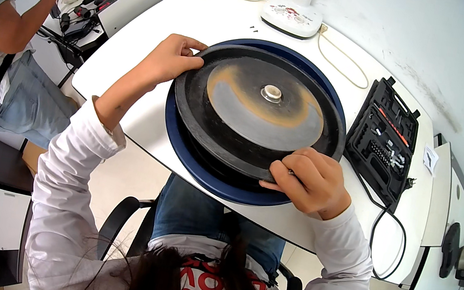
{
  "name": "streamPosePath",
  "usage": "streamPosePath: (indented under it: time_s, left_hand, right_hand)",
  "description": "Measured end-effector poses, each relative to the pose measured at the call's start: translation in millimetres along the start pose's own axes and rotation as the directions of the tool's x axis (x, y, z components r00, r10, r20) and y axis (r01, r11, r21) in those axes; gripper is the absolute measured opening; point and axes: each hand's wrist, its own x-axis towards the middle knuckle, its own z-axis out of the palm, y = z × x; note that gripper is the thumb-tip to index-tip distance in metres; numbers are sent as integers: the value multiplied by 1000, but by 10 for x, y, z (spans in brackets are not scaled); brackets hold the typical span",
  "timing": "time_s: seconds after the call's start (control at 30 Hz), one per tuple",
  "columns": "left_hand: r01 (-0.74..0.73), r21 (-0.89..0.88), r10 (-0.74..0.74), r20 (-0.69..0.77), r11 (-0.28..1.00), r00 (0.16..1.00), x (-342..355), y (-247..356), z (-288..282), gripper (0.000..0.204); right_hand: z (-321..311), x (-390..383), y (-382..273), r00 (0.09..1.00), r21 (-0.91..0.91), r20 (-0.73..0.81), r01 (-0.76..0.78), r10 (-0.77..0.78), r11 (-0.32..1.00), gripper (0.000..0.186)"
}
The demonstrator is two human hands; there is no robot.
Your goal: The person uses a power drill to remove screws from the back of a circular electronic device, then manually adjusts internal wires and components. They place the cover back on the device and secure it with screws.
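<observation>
A wide black round disc [218,133] with a raised rim is between my hands. A grey, brown-stained metal plate [249,117] fills its middle, with a silvery round knob [271,93] at the centre. Beneath it a dark blue round base [202,172] shows around the edge, overhanging the near side of the table. My left hand [174,59] pinches the disc's rim at the far left. At the near right, my right hand [311,181] has its fingers curled around the rim. The disc looks tilted, with a dark gap above the blue base along the near side.
A white table [159,26] bears a white stand base [291,17] with a cord, a few small screws [254,28] and an open black tool case [383,140] at right. A black cable [400,249] hangs off the right edge. Another person [16,63] is at far left.
</observation>
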Motion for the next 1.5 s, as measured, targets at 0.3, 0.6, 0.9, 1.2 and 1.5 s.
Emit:
streamPosePath:
  time_s: [0.3,0.6,0.9,1.2,1.5]
  left_hand:
    - [-38,157,53,-92,987,994,26,-125,65,42]
    - [-149,377,185,-63,914,981,-21,-184,67,38]
    - [-117,497,224,-161,860,961,-32,-210,146,39]
    - [-117,688,221,-65,716,973,-11,-17,97,36]
    - [-167,810,203,62,562,977,39,132,16,33]
  right_hand:
    - [12,9,-31,984,119,168,-80,59,990,27]
    - [12,-46,-38,883,347,415,-378,221,859,27]
    - [-188,-81,43,752,456,566,-627,338,632,21]
    - [-113,-172,52,805,431,529,-528,269,732,18]
    - [45,69,-229,830,335,440,-507,344,794,21]
